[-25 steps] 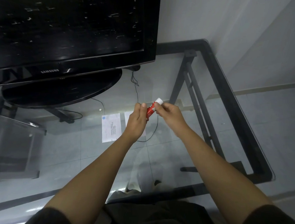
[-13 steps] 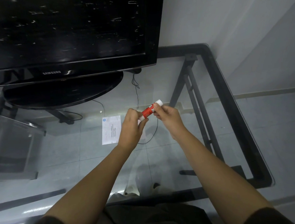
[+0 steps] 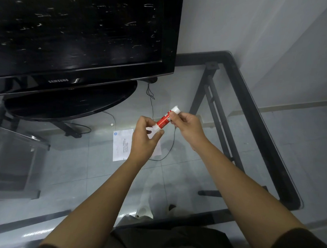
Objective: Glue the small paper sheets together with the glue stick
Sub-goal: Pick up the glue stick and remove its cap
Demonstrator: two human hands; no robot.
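Left hand (image 3: 146, 137) had slid to the lower cap of the glue stick (image 3: 166, 119), pinching it loosely; right hand (image 3: 189, 126) gripped the barrel, above the papers (image 3: 120, 144). Looked light, stiff, slick; best held by barrel.

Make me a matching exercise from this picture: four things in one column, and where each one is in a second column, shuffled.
Things
1. glue stick
2. printed paper sheet
3. television
4. thin black cable

Places
A. stands at the back left of the glass table
B. held in the air by the left hand and right hand
C. trails down from the television, between the two wrists
D. lies flat on the glass, left of the left hand

Pairs: 1-B, 2-D, 3-A, 4-C
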